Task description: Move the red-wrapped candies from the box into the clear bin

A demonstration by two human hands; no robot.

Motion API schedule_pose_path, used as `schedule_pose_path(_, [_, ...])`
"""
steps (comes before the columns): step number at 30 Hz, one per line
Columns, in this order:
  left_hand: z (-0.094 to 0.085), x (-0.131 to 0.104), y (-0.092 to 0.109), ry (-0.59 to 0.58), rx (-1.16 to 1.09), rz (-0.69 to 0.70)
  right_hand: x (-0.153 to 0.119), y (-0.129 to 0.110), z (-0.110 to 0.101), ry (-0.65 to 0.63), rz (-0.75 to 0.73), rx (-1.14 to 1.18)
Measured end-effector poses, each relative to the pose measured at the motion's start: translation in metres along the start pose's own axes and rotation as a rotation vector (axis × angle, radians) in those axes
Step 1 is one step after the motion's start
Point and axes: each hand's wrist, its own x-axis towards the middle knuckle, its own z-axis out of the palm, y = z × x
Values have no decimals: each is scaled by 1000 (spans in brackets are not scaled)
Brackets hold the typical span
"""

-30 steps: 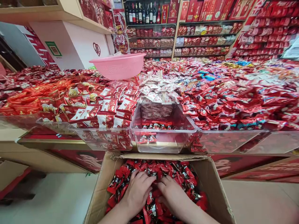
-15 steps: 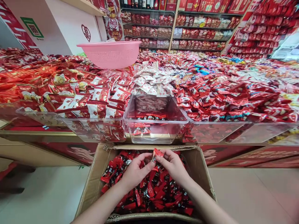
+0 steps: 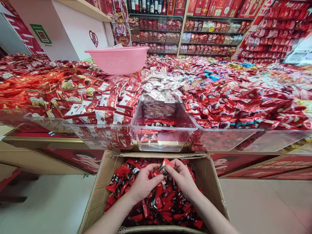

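Above a pile of red-and-black wrapped candies (image 3: 168, 206) in an open cardboard box (image 3: 96, 191), my two hands are close together. My right hand (image 3: 182, 178) pinches a wrapped candy (image 3: 166, 164) between thumb and fingers, its red end tipped up. From the other side, my left hand (image 3: 145, 182) closes thumb and fingers on the candies at the same spot; how many are between them is partly hidden. Just beyond the box stands a clear plastic bin (image 3: 164, 129). A short row of the same candies (image 3: 149, 136) lies in it, with white packets piled behind.
Bins heaped with red-and-white packets (image 3: 106, 113) stand left of the clear bin, and red wrapped sweets (image 3: 226, 107) to its right. A pink plastic basket (image 3: 118, 60) rests on the heap behind. Stocked shelves (image 3: 156, 34) line the back; pale floor (image 3: 265, 201) shows beside the box.
The view has shifted slightly, so the scene sits a little lower and to the right. Both hands stay together at the candy, with the fingers shifting only slightly.
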Motion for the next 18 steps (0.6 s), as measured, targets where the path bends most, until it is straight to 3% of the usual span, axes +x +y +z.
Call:
schedule_pose_path(3, [-5,-2,4,-116,-236,-113,-5,-9,-5,-207,-69,42])
schedule_pose_path(5, [-7,-5,7,-215,-345,-176,-6,-15,-8,-291,-143,-63])
schedule_pose_path(8, [-9,-8,8,-303,-394,-222,-5,-24,-9,-293,-308,-309])
schedule_pose_path(12, [-13,-9,5,-290,-472,-213,-10,-53,-10,-297,-468,-552])
schedule_pose_path(15, [-19,-7,-2,-219,-498,-192,-7,-105,-14,-192,-640,-721])
schedule_pose_path(18, [-24,-3,-11,-133,-456,-194,23,-166,-18,94,-766,-895])
